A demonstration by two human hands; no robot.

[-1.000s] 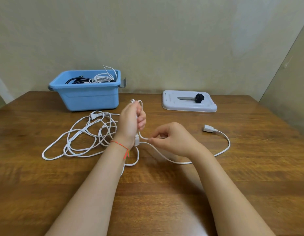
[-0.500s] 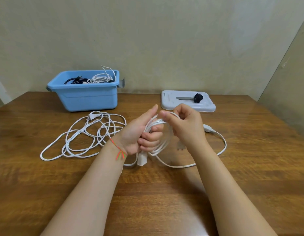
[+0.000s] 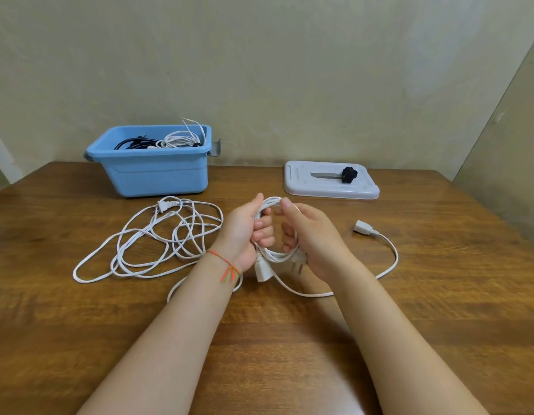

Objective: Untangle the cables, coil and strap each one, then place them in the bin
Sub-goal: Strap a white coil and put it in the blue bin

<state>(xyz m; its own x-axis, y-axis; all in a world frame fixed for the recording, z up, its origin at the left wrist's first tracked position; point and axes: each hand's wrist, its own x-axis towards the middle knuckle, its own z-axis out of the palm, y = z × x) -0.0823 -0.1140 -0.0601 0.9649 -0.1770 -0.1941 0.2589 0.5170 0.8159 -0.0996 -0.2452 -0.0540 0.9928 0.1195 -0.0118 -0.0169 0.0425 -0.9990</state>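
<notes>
Both forearms run off the bottom edge of the picture. The left hand [image 3: 244,232] and right hand [image 3: 310,235] cover parts of the small white coil [image 3: 274,253], so its number of turns cannot be counted. Inside the blue bin [image 3: 158,172] at the bench's far left, the front wall hides most of the dark cables [image 3: 131,142]. The black item [image 3: 349,174] on the grey lid [image 3: 331,190] is too small to identify.

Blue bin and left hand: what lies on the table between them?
Head view: the loose white cable, its plug nearest the bin. The left hand grips the coil.
</notes>
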